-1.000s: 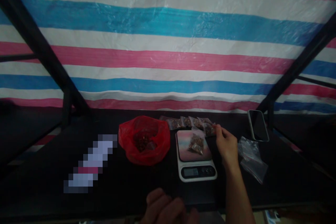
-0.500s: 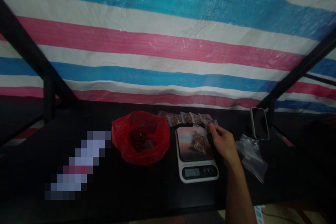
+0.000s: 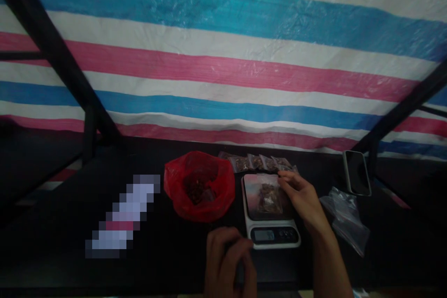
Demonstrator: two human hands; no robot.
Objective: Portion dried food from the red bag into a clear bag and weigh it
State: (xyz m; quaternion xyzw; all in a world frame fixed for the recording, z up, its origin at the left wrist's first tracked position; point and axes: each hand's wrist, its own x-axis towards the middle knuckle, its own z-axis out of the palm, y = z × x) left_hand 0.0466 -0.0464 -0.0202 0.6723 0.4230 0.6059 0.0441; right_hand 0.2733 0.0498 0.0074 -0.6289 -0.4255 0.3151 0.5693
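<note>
A small clear zip bag [image 3: 270,201] with brown dried pieces inside lies on the plate of a white digital kitchen scale [image 3: 274,243]. At the bag's upper right corner, the fingertips of my right hand [image 3: 300,195] are closed in a pinch. My left hand [image 3: 226,260] is at the bottom middle, just off the scale's front left corner. Its fingers are loosely bent and apart, and I see nothing in them. The scale's lit display is too blurred to read.
Left of the scale stands a red plastic bag [image 3: 171,186], open at the top, with brown pieces inside. Several filled zip bags [image 3: 256,162] lie in a row behind the scale. On the right are flat clear zip bags [image 3: 349,226] and a phone [image 3: 357,172]. A blurred-out strip [image 3: 124,216] lies left.
My left hand has come into view at the bottom. The zip bag on the scale now lies straighter, with my right hand still at its upper corner. The whole view has shifted slightly.
</note>
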